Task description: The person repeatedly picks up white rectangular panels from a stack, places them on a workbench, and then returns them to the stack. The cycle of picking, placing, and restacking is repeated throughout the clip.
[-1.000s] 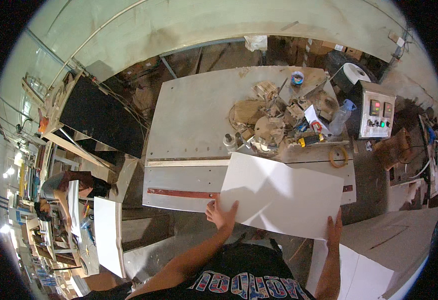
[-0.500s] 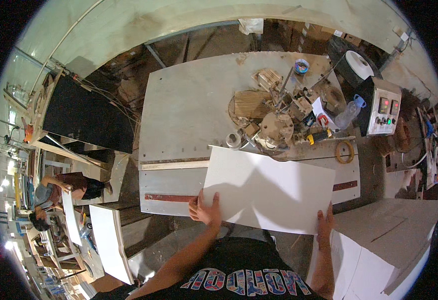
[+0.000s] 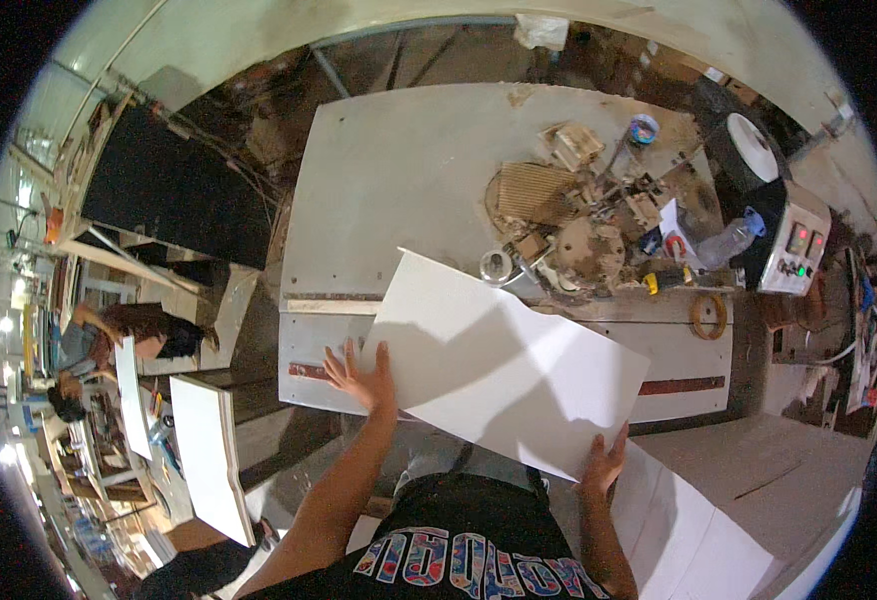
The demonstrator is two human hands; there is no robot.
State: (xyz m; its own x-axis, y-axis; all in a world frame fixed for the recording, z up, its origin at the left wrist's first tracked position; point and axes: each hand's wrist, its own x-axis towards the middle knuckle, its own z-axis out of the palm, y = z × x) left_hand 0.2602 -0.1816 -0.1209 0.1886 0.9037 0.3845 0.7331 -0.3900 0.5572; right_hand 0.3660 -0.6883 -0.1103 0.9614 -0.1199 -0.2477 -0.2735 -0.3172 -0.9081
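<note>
I hold a white panel (image 3: 504,360) by its near edge over the front of a grey workbench (image 3: 409,180), my left hand (image 3: 359,372) spread flat at the panel's left corner with fingers splayed, my right hand (image 3: 604,462) gripping the lower right corner, thumb on top. The panel sits skewed across the bench, its far corner close to a small tape roll (image 3: 496,265) and a heap of wooden offcuts (image 3: 569,215); a plastic bottle (image 3: 724,240) and a control box (image 3: 794,250) lie beyond to the right. As I judge it, handling this well means keeping both hands wide apart at the corners so the sheet cannot twist, lifting the far edge slightly so it clears the clutter, and squaring it to the bench's front edge before letting it rest. The left palm looks only pressed on, not clamped, so the right hand carries the grip; I would go slowly. Another white board (image 3: 204,455) stands at lower left, and other people work in the far-left background.
</note>
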